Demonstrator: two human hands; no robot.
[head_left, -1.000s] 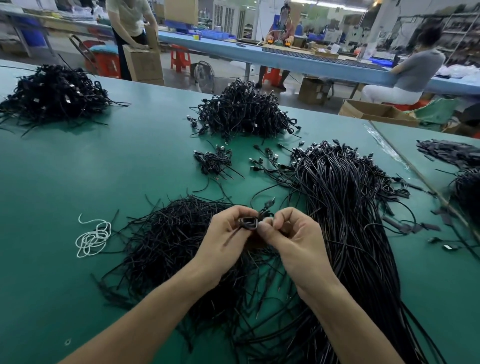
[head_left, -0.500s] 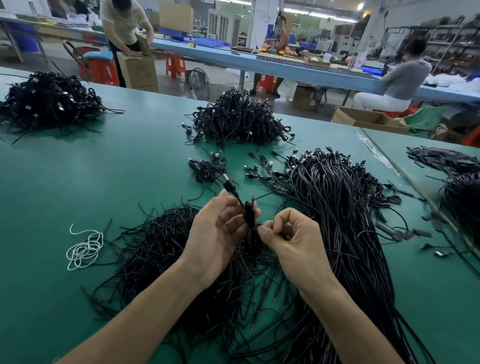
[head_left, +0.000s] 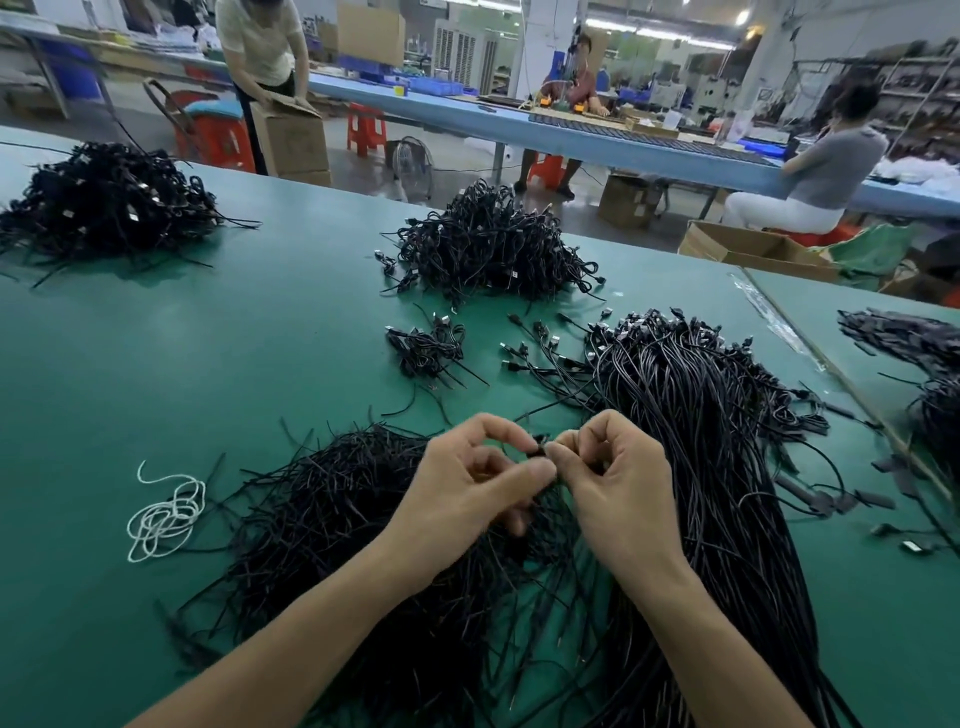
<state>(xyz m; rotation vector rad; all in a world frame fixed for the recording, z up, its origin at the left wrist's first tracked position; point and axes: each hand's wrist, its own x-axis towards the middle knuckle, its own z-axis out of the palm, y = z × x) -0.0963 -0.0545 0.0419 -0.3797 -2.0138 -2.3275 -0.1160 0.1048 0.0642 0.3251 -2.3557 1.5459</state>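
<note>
Beyond my green surface (head_left: 208, 338) I see a long blue surface (head_left: 467, 117), red stools (head_left: 366, 132), cardboard boxes (head_left: 293, 143) on grey floor (head_left: 457, 156), bright ceiling lights (head_left: 670, 34).

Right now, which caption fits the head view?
Left hand and right hand pinch a cable over a wire heap on the table.

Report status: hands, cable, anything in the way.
Left hand and right hand both pinching the small black cable bundle above the tie pile. Bundle mostly hidden by fingers. Loose cables close on the right.
</note>
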